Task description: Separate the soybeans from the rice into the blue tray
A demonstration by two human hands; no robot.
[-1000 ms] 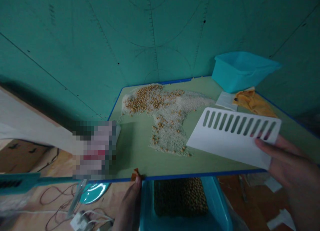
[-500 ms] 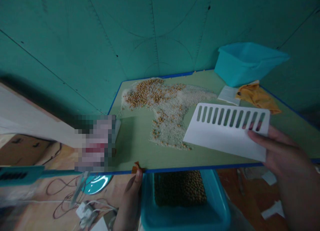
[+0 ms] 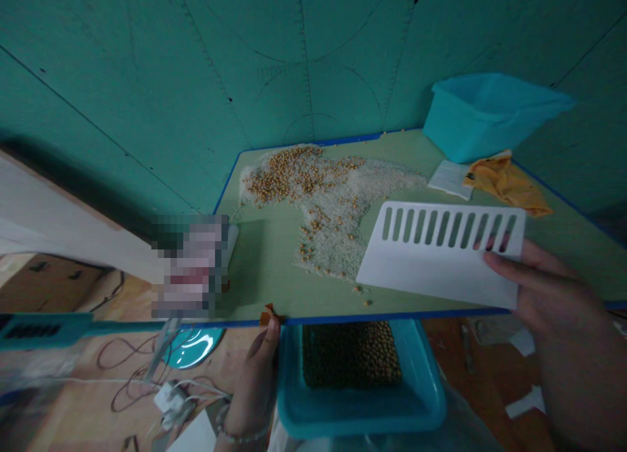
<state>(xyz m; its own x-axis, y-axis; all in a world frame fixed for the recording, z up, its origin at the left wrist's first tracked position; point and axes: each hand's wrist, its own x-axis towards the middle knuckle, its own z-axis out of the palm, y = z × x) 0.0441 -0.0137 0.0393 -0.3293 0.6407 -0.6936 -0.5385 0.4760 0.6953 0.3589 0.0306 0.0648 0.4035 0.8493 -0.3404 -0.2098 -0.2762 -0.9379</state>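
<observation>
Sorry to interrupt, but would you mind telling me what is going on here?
The right hand holds a white scraper beside the grains and beans spread on the table. The left hand is at the table's near edge, by a brown scrap. Below that edge, a tub holds more beans.

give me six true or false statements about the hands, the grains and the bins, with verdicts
1. The right hand holds a slotted white scraper. True.
2. Tan beans and pale grains lie together on the table. True.
3. The yellow cloth is draped over the left hand. False: the cloth lies on the table, toward the right side.
4. The left hand is at the front edge of the table. True.
5. The lower bin is upside down. False: it is open upward, with beans inside.
6. The upper bin stands at the table's rear left. False: rear right.
</observation>
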